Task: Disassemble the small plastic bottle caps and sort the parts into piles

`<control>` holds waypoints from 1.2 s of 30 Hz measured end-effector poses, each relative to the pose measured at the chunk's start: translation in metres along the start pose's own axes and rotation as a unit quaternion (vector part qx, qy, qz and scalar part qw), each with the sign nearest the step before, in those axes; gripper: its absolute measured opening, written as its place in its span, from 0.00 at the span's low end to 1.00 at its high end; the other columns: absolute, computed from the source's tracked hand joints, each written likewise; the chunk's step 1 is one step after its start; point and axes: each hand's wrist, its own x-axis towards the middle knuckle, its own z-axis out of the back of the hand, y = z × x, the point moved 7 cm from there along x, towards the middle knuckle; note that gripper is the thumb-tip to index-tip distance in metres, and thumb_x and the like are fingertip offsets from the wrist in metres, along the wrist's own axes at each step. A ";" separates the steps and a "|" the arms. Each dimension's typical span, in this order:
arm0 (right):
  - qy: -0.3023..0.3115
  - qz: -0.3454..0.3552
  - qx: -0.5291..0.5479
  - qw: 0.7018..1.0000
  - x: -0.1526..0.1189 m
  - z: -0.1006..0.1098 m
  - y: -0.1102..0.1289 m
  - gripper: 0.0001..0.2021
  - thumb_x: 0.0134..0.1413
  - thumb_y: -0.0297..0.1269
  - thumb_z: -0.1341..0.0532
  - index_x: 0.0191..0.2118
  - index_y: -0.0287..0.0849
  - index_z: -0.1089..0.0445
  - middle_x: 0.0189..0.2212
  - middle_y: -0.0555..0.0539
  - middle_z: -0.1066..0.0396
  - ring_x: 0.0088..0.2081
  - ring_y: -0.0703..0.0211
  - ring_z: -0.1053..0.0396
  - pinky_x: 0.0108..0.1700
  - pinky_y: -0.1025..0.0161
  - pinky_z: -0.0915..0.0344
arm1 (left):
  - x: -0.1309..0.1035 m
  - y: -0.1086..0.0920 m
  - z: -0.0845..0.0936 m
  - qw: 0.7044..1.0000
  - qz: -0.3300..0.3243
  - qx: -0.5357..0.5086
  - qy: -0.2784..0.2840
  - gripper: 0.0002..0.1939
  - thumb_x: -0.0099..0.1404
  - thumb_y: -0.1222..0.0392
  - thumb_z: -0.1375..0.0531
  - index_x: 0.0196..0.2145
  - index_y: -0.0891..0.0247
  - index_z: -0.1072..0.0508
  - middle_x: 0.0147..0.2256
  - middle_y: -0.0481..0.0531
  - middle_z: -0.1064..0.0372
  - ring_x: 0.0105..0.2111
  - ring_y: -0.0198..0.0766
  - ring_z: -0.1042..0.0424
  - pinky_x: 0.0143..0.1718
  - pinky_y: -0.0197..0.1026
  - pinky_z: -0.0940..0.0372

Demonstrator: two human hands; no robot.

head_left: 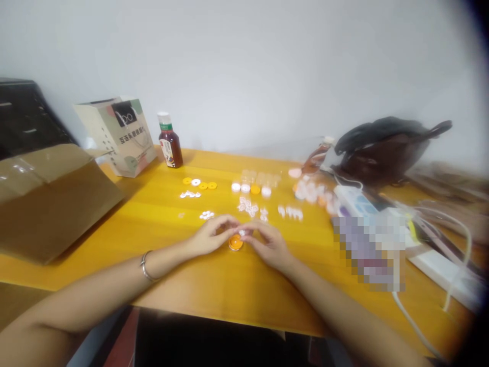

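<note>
My left hand [214, 235] and my right hand [270, 245] meet over the table near its front edge. Between their fingertips is a small white piece [242, 233], pinched in my right fingers. Just below it lies a round orange cap [236, 243] with a pale rim. My left fingers are curled together beside the cap and the white piece; what they hold, if anything, I cannot make out. Behind my left hand sits a cluster of small white discs [207, 215]. Small white-and-red pieces [248, 206] are spread beyond my right hand.
Orange and white rings [203, 186], a row of caps [255, 189] and small white parts [290, 212] lie farther back. A bottle [170, 145] and paper bag [132, 135] stand back left, near a cardboard box [57, 193]. A dark bag [382, 153] and white cables [416, 326] occupy the right.
</note>
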 end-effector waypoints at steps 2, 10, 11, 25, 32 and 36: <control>-0.005 -0.011 0.004 1.000 -0.001 0.000 0.000 0.07 0.53 0.32 0.40 0.39 0.47 0.31 0.29 0.50 0.31 0.31 0.63 0.33 0.37 0.63 0.35 | 0.001 -0.001 -0.001 0.999 0.003 0.046 0.015 0.10 0.65 0.58 0.48 0.34 0.66 0.31 0.32 0.52 0.32 0.34 0.35 0.34 0.39 0.38 0.40; -0.024 -0.078 0.093 0.992 -0.003 -0.007 -0.012 0.06 0.53 0.37 0.41 0.38 0.44 0.35 0.28 0.50 0.32 0.30 0.64 0.34 0.34 0.65 0.35 | -0.003 0.000 0.001 0.995 0.036 0.091 -0.034 0.13 0.64 0.57 0.48 0.28 0.67 0.31 0.26 0.50 0.32 0.28 0.34 0.34 0.33 0.34 0.40; -0.029 -0.093 0.101 0.990 -0.003 -0.006 -0.015 0.06 0.54 0.38 0.42 0.37 0.44 0.35 0.28 0.50 0.33 0.29 0.64 0.34 0.33 0.65 0.36 | -0.003 0.000 0.000 0.995 0.038 0.089 -0.038 0.13 0.64 0.57 0.48 0.28 0.67 0.31 0.26 0.50 0.32 0.28 0.34 0.34 0.32 0.34 0.39; 0.020 -0.154 -0.034 0.987 -0.001 -0.007 -0.015 0.14 0.55 0.43 0.46 0.23 0.41 0.37 0.19 0.52 0.38 0.23 0.65 0.41 0.26 0.68 0.44 | -0.002 0.002 0.000 0.994 0.048 0.087 -0.050 0.12 0.63 0.57 0.47 0.27 0.67 0.30 0.25 0.49 0.31 0.27 0.33 0.33 0.30 0.33 0.39; 0.042 -0.105 -0.100 0.989 -0.001 -0.010 -0.009 0.15 0.59 0.39 0.51 0.23 0.42 0.39 0.20 0.52 0.39 0.23 0.65 0.41 0.26 0.67 0.44 | -0.001 0.000 0.001 0.993 0.051 0.086 -0.058 0.12 0.62 0.58 0.46 0.26 0.67 0.30 0.25 0.50 0.30 0.27 0.33 0.33 0.31 0.33 0.39; 0.047 -0.089 -0.119 0.988 -0.001 -0.011 -0.009 0.15 0.60 0.38 0.54 0.23 0.42 0.42 0.20 0.52 0.40 0.23 0.64 0.42 0.26 0.67 0.44 | -0.001 -0.002 0.000 0.994 0.051 0.078 -0.052 0.12 0.62 0.57 0.46 0.25 0.67 0.30 0.24 0.50 0.31 0.26 0.33 0.33 0.30 0.34 0.39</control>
